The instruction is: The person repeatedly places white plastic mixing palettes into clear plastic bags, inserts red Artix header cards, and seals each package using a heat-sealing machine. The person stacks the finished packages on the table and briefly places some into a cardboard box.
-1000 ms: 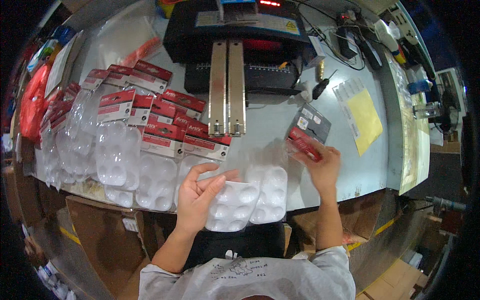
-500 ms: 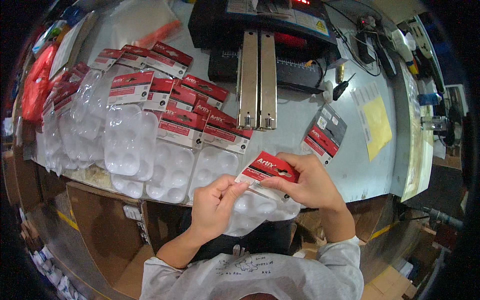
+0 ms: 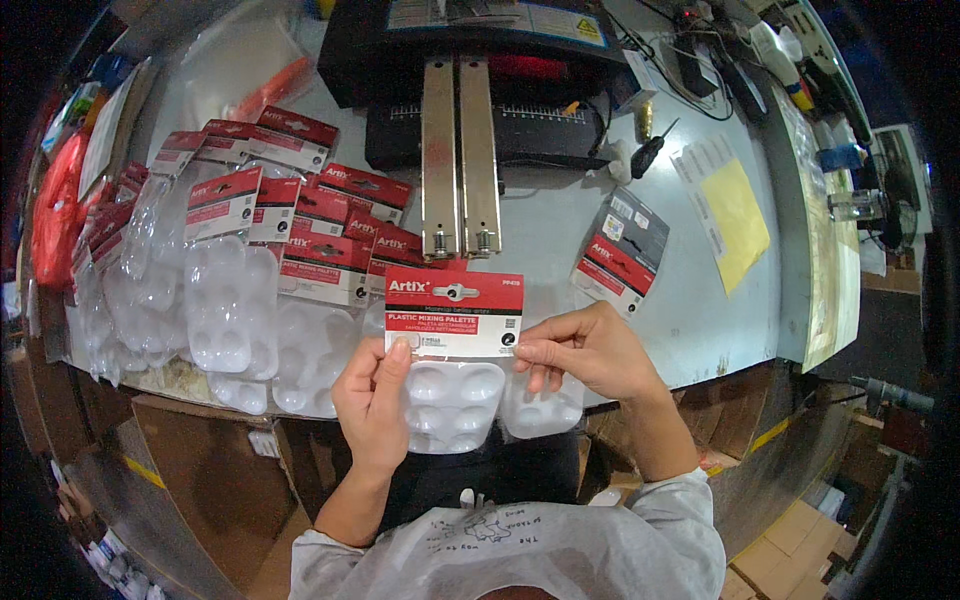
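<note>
Between my hands is a white plastic paint palette (image 3: 453,400) with round wells, under a red, black and white header card (image 3: 455,312) with a hanging slot. My left hand (image 3: 372,405) pinches the card's lower left corner, thumb on top. At the lower right corner, my right hand (image 3: 592,352) has its thumb and fingers closed on the edge, other fingers curled below. A second white palette (image 3: 543,412) lies at the table's front edge, partly behind my right hand. Left of my hands, several bagged palettes (image 3: 220,320) with red header cards overlap in a pile.
A black machine (image 3: 470,50) with two metal bars (image 3: 460,160) stands at the back. On the right lie a grey and red card (image 3: 620,255), a yellow sheet (image 3: 728,215) and a black-handled tool (image 3: 652,148). Clear plastic bags (image 3: 235,60) lie back left.
The carded palette has turned from tilted to square-on and moved left. My right hand has shifted from the card's upper part to its lower right corner. The view has moved slightly.
</note>
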A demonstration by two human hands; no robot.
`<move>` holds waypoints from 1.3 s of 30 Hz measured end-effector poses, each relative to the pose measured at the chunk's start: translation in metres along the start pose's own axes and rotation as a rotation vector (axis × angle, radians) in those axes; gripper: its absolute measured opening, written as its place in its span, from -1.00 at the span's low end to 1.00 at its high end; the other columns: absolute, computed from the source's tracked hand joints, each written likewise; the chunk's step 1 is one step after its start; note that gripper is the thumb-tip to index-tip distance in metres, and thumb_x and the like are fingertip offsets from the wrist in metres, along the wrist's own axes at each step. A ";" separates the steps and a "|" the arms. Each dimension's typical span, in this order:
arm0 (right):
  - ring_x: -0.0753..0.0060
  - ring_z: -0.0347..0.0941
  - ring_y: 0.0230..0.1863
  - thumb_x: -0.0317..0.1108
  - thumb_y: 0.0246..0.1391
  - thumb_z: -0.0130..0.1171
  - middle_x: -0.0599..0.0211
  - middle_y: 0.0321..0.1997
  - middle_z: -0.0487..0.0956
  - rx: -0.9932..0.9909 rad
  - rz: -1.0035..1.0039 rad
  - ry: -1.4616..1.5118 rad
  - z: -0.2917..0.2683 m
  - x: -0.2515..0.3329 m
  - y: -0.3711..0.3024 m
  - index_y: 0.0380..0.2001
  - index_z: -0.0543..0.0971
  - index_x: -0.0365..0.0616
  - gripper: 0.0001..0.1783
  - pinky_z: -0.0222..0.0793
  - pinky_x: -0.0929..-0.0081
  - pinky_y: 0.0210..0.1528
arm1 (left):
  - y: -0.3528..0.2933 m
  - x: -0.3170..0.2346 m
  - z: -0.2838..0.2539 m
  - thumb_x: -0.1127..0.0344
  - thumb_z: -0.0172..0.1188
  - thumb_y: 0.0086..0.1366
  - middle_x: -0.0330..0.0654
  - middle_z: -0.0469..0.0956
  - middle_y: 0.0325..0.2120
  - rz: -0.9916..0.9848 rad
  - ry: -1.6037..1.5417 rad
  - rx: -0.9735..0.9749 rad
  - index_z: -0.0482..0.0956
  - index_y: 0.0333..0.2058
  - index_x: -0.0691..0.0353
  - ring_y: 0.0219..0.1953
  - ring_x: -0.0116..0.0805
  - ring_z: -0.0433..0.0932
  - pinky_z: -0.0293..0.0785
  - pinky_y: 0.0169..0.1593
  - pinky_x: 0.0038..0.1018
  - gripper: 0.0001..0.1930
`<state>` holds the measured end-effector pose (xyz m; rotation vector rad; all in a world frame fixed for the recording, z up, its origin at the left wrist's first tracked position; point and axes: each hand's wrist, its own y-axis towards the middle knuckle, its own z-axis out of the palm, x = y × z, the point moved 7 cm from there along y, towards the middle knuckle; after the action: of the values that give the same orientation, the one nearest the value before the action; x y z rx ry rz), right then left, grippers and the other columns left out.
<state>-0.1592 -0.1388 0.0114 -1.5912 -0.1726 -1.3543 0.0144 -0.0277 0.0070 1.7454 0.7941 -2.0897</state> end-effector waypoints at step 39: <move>0.53 0.46 -0.58 -0.42 0.07 0.07 0.24 -0.53 0.53 -0.315 -0.147 0.216 -0.014 0.002 0.053 -0.43 0.51 -0.35 -0.84 0.45 0.62 -0.50 | 0.063 0.023 0.013 0.17 -0.13 0.36 -0.23 0.34 -0.55 0.083 0.429 -0.120 0.37 -0.43 0.35 -0.44 -0.49 0.25 0.24 -0.29 -0.54 -0.67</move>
<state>-0.1328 -0.1758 -0.0197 -1.6990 0.0597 -1.7232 0.0341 -0.0828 -0.0279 2.1482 0.9177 -1.5964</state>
